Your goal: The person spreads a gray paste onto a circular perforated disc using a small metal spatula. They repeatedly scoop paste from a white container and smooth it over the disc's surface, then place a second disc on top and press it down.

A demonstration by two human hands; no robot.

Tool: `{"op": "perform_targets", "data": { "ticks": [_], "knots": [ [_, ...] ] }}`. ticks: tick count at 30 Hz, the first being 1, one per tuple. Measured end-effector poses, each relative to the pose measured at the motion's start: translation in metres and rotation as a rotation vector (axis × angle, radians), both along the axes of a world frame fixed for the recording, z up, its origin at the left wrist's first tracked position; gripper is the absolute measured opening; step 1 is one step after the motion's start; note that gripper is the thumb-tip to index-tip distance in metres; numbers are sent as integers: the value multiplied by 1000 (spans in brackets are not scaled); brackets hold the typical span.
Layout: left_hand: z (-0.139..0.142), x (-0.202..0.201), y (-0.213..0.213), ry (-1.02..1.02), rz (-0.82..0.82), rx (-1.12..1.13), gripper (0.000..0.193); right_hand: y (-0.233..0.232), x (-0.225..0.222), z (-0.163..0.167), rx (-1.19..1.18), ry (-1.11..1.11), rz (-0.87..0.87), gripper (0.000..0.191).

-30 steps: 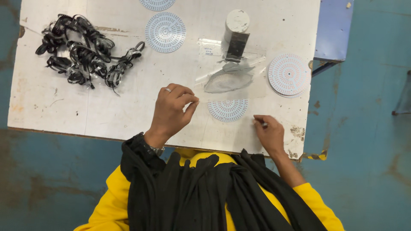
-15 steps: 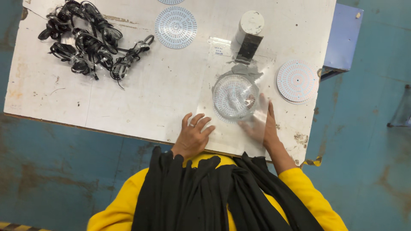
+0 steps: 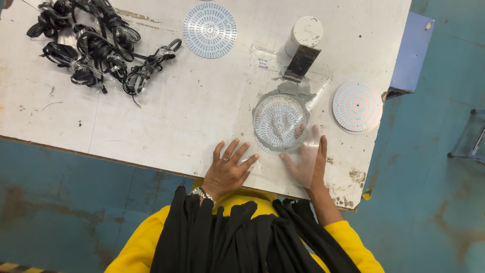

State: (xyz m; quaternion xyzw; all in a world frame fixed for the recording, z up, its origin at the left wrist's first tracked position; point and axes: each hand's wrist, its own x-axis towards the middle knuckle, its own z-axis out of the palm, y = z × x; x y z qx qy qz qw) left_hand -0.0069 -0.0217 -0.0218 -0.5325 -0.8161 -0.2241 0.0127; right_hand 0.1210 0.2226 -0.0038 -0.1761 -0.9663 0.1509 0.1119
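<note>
Left hand point(image 3: 228, 169): fingers spread flat on the desk point(image 3: 151, 116) near its front edge, holding nothing. Right hand point(image 3: 308, 162): fingers extended and open, pressing on a clear plastic sleeve point(image 3: 308, 151) that trails from the round perforated disc point(image 3: 279, 121). 1 second ago the disc lay bare between the hands and a clear domed cover sat further back; half a second ago both hands had closed in on it. Now the disc sits under clear plastic just ahead of the right fingertips — apparently bagged or covered, judged from the sheen. Beyond it: a white cylinder point(image 3: 304, 33), 2 more discs point(image 3: 209, 30) point(image 3: 357, 106), and a heap of black cable bundles point(image 3: 96, 43) at far left.
</note>
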Motion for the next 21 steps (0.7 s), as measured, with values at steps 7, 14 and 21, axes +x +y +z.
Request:
{"op": "perform_targets", "data": {
  "ticks": [7,14,21],
  "knots": [
    [-14,-1,-26,-37,-79,-6,53,0,3,-4,-3,-28,-7,40],
    [51,-51,-235,-85,201,-463,61,8,2,-11,29,-109,-18,50],
    [37,-54,-141,32,158,29,49,6,2,-12,3,-36,12,45]
  ]
}}
